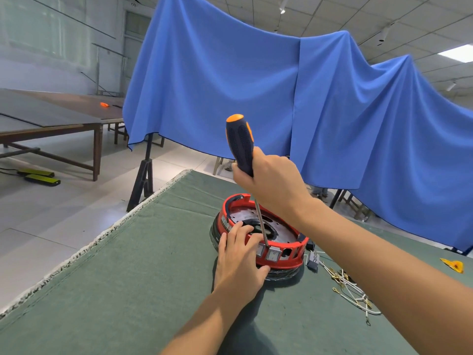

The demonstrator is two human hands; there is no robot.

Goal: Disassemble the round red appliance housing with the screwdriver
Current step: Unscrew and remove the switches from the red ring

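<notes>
The red housing sits on the green-covered tabletop, toward its far edge and well in from the frayed left edge. The left hand lies spread over the near-left rim, fingers draped across the red wall and onto the metal plate inside; it grips nothing, and seems to be there to pin the housing down so it cannot turn or slide under the tool. The right hand is closed around the lower part of the handle of the screwdriver, which stands nearly upright with its orange cap on top. That steep angle would let the person press straight down on a fastener. The thin shaft runs down to the inner side of the near rim, just beside the left fingertips; whether the tip is seated in a screw head is too small to tell.

The housing is a low, round red ring, open on top, with a grey metal plate and a dark central opening inside. Two small square switch-like panels sit in its near wall, next to cut-out slots. It rests on a dark, glossy round base. Loose white wires with metal terminals lie just to its right, and a small yellow piece lies near the right edge.
</notes>
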